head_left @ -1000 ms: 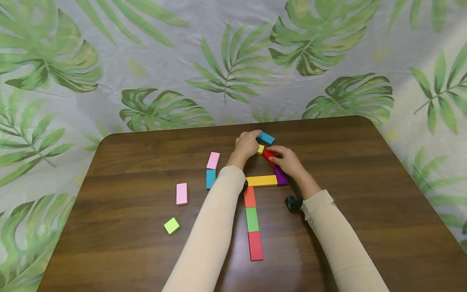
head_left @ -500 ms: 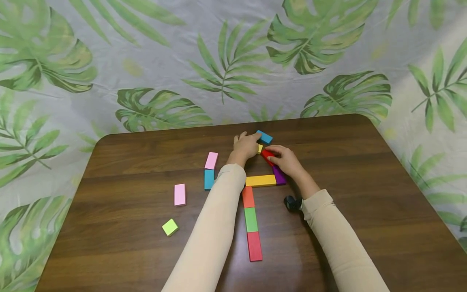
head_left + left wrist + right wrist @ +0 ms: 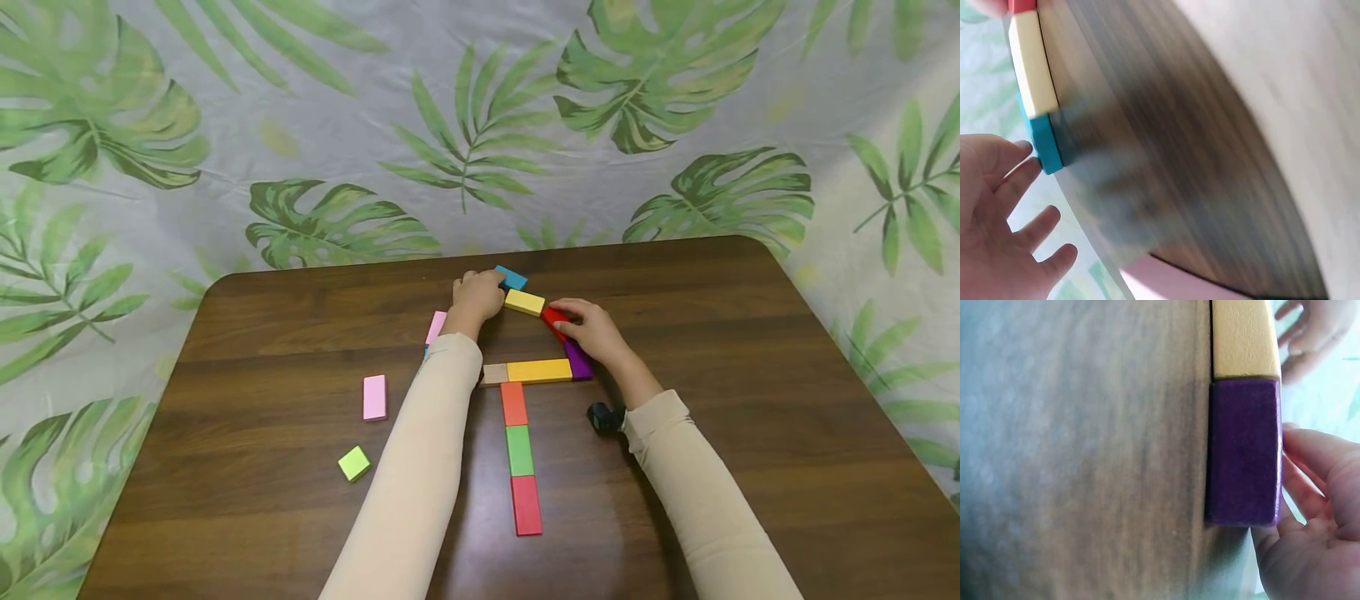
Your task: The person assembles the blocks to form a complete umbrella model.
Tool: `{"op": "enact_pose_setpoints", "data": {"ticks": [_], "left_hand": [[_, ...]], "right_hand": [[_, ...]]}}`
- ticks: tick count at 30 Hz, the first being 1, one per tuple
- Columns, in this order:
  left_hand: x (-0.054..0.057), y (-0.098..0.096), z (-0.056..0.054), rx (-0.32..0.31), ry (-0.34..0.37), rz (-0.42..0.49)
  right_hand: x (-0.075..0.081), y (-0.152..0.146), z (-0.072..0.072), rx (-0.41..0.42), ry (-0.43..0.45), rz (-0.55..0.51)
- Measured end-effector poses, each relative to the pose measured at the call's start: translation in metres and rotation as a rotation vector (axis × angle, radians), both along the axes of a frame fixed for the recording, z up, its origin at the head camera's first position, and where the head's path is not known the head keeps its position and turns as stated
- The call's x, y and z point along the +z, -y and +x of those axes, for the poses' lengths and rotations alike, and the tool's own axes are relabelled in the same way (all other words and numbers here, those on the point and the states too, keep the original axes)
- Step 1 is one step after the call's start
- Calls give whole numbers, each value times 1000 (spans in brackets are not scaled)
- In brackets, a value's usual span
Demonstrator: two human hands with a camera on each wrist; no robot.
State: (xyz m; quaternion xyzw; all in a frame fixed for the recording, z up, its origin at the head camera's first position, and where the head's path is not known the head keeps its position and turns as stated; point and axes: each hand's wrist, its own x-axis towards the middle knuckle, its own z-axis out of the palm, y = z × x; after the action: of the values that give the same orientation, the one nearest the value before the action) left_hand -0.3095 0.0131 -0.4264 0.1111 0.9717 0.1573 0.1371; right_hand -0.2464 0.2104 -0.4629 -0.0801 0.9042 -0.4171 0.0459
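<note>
My left hand (image 3: 478, 297) holds a blue block (image 3: 512, 277) by its left end near the far table edge. The left wrist view has thumb and index fingertips at that end of the blue block (image 3: 1047, 145), the other fingers spread loosely. A pale yellow block (image 3: 524, 302) lies between the blue one and a red block (image 3: 555, 324). My right hand (image 3: 596, 333) holds the red block, thumb on the near side and fingers on the far side. Behind it, a purple block (image 3: 578, 361) adjoins a long orange-yellow block (image 3: 538, 371), whose left end meets a beige block (image 3: 494, 374).
An orange-red block (image 3: 513, 404), a green block (image 3: 519, 450) and a crimson block (image 3: 527, 505) run in line toward the near edge. Left of my left forearm lie a pink block (image 3: 375, 397) and a lime block (image 3: 354, 463). Another pink block (image 3: 436, 326) is partly covered by the sleeve.
My left hand has moved left along with the blue block, leaving the pale yellow block and the beige block in sight. The right hand has stayed at the red block.
</note>
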Motion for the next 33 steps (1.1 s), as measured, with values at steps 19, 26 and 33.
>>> {"op": "enact_pose_setpoints", "data": {"ticks": [19, 26, 33], "left_hand": [[-6, 21, 0, 112, 2, 81], [-11, 11, -5, 218, -5, 34], [-4, 14, -7, 184, -23, 111]], "right_hand": [[0, 1, 1, 3, 11, 1], [-2, 2, 1, 7, 8, 1], [-1, -1, 0, 4, 13, -10]]}}
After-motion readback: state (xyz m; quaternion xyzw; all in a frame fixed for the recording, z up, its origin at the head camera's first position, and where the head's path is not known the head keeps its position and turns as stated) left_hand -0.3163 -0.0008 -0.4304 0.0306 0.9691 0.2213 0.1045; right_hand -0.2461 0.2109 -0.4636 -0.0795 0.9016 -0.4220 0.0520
